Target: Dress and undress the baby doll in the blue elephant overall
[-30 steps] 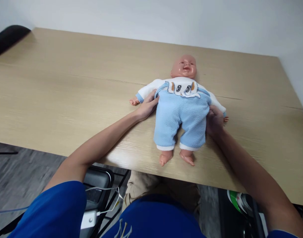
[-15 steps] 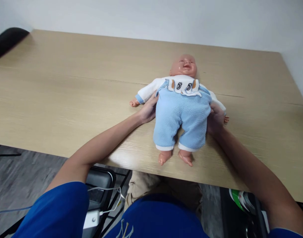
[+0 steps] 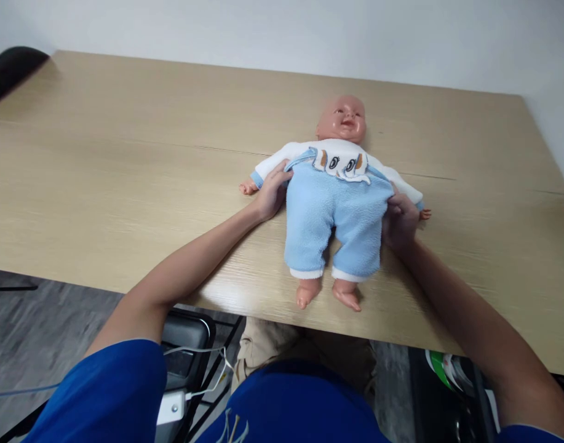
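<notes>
- Baby doll (image 3: 339, 203): lies face up on the wooden table (image 3: 125, 160), head toward the far edge, bare feet toward the near edge, right of the table's middle. The flat, supine pose keeps its clothing within reach from both sides.
- Blue fleece trousers (image 3: 337, 221): worn on the doll, the waistband high on the chest, with a white bib panel bearing a cartoon face at its top. White cuffs sit just above the feet.
- White top (image 3: 275, 163): long-sleeved, blue-cuffed, the sleeves spread out to either side; small plastic hands show beyond each cuff.
- Left hand (image 3: 271, 192): at the doll's side under its outstretched arm, fingers pinching the edge of the trousers' waistband near the strap. The hold sits at the seam, where the fabric can be gripped without lifting the doll.
- Right hand (image 3: 399, 218): at the opposite flank, fingers curled and pressed into the trouser fabric at hip height, mirroring the other hand so the garment is held evenly.
- Both forearms reach over the near edge, resting low.
- Dark chair back (image 3: 9, 71): at the far left corner, well apart from the doll.
- White charger with cable (image 3: 171, 407): below the near edge, on a dark case.
</notes>
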The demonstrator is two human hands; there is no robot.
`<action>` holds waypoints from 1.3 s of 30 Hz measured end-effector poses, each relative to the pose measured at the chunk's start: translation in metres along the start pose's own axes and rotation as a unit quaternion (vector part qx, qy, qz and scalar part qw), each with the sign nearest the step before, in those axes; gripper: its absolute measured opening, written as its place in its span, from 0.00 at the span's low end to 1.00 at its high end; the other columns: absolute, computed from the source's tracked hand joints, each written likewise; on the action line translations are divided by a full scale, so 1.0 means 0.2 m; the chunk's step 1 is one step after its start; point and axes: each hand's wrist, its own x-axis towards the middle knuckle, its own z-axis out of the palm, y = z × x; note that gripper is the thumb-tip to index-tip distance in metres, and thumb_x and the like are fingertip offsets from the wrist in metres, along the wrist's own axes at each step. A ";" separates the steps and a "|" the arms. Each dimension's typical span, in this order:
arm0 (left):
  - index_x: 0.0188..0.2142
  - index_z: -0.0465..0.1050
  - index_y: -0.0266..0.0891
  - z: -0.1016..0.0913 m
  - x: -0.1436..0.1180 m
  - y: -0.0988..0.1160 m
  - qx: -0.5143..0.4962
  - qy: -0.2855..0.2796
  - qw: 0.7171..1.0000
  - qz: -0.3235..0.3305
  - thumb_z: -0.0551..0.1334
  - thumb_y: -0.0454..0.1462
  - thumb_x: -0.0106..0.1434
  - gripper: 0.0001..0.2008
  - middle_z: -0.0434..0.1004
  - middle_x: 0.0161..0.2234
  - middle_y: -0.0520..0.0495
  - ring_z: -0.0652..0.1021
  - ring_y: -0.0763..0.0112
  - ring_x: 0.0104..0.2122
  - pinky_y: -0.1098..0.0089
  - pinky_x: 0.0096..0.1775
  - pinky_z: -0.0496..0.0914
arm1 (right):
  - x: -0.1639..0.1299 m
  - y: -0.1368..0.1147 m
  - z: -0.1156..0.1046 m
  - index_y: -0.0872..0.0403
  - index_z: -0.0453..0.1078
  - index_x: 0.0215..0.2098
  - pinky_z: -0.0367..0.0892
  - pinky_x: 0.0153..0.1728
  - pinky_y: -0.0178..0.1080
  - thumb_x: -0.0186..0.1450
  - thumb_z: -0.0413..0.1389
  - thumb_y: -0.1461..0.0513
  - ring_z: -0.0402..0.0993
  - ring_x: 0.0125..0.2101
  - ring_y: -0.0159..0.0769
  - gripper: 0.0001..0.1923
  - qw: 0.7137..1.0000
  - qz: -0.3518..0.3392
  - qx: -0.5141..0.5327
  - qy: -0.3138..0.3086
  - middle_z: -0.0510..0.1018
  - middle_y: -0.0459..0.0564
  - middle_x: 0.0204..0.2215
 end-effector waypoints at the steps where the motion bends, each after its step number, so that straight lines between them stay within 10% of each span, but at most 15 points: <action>1: 0.43 0.79 0.44 -0.01 0.00 -0.01 0.004 0.003 1.000 0.010 0.78 0.49 0.76 0.15 0.83 0.45 0.47 0.84 0.54 0.58 0.57 0.64 0.78 | 0.00 -0.01 0.02 0.44 0.58 0.28 0.79 0.47 0.51 0.59 0.67 0.55 0.69 0.40 0.48 0.19 1.000 -0.018 0.006 0.008 0.69 0.49 0.33; 23: 0.39 0.84 0.44 0.00 -0.01 0.05 0.095 -0.046 0.993 0.052 0.82 0.64 0.69 0.27 0.76 0.37 0.50 0.77 0.64 0.41 0.65 0.50 0.76 | 0.01 -0.17 0.11 0.46 0.83 0.38 0.77 0.49 0.47 0.60 0.69 0.55 0.71 0.37 0.46 0.08 0.999 -0.036 -0.025 0.012 0.78 0.48 0.32; 32: 0.38 0.79 0.46 0.01 -0.02 0.06 0.158 -0.026 0.982 0.103 0.77 0.67 0.73 0.30 0.74 0.39 0.48 0.76 0.60 0.45 0.64 0.54 0.76 | 0.14 -0.16 0.00 0.47 0.79 0.34 0.58 0.29 0.38 0.70 0.67 0.64 0.55 0.27 0.37 0.06 0.990 -0.030 -0.137 0.023 0.68 0.41 0.25; 39: 0.38 0.81 0.46 0.01 -0.02 0.06 0.123 -0.019 0.991 0.056 0.81 0.64 0.70 0.27 0.72 0.37 0.48 0.75 0.58 0.45 0.61 0.55 0.76 | 0.11 -0.08 -0.04 0.48 0.84 0.39 0.75 0.39 0.36 0.71 0.76 0.61 0.75 0.35 0.37 0.07 0.994 0.025 -0.103 0.018 0.83 0.44 0.33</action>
